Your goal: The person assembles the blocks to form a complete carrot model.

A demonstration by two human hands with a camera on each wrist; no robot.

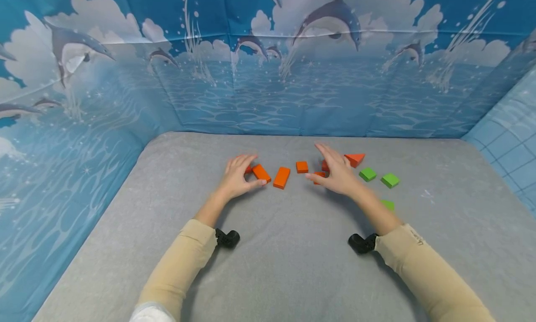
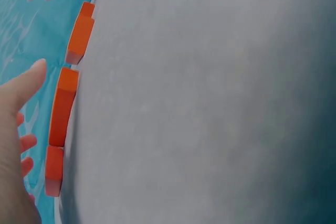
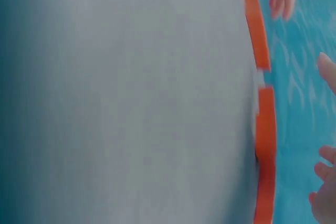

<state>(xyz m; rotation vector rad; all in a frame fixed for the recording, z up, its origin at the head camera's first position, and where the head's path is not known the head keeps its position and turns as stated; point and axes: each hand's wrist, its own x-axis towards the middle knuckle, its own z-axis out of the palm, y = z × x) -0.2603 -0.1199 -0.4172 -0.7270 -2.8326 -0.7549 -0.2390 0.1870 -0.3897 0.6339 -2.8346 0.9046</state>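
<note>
My left hand hovers at the left end of a loose row of orange wooden blocks, fingers and thumb spread apart. Between its thumb and fingers lies an orange rectangular block, and another orange piece is partly hidden by the fingers. A second rectangular block sits just right of the thumb. My right hand is over the row's right side, fingers extended and holding nothing. It partly covers two orange blocks, one near the thumb. Between the hands is a small orange block.
Beyond the right hand lie an orange triangular block and green square blocks, one partly behind the right forearm. The grey cloth surface ends at a blue dolphin-print curtain. Each wrist wears a black camera.
</note>
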